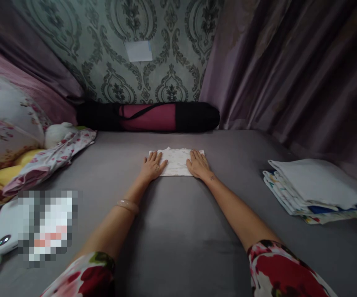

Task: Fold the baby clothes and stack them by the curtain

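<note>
A folded white cloth with a faint print lies flat on the grey bed sheet, in the middle of the view. My left hand rests palm down on its left side, fingers stretched out. On the right side of the cloth, my right hand lies flat in the same way, fingers pointing away from me. Neither hand grips anything. Parts of the cloth's two sides are covered by the hands.
To the right lies a stack of folded cloths. A black and dark pink long bag lies along the patterned wall. At left are a floral pillow, a crumpled printed garment, and a white device with a cable beside a blurred-out item.
</note>
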### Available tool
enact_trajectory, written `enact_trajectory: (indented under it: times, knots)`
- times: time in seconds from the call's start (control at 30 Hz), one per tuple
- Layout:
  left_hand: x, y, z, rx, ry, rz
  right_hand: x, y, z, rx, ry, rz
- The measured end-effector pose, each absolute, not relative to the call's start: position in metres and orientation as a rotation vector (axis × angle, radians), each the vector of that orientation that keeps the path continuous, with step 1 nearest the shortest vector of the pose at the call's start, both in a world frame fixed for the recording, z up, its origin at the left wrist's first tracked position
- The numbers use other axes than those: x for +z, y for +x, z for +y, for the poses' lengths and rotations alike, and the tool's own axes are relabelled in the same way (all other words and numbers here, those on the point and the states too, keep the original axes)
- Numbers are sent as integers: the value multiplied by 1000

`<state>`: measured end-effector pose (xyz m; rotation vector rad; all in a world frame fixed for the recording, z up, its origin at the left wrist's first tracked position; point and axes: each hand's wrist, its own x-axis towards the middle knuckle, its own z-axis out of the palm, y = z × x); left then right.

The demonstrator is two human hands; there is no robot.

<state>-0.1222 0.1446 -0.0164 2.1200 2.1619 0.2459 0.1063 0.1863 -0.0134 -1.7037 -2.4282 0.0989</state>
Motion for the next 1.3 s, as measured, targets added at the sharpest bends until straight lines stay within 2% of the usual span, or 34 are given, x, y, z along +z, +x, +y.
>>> enact_trajectory:
  times: [0.4, 0.57, 0.67, 0.9, 1.17, 1.3]
  knots:
    - [-9, -133, 140, 122, 2195, 2102, -7, 123, 188, 121, -1763, -2435]
    - [6, -92, 142, 290, 2398, 2111, 9, 102, 188, 49, -1614, -2479]
    - [0, -71, 147, 335, 2431, 2107, 7, 83, 184, 65, -1480, -2522]
    - [-25, -64, 150, 295, 2396, 2125, -14, 70, 177, 127, -1481, -2537]
    - [-11, -67, 155, 185, 2335, 2057, -5, 71, 185, 240, -1514, -2590]
    - [-8, -69, 163, 359, 2385, 2150, 0, 69, 193, 173, -1526, -2493]
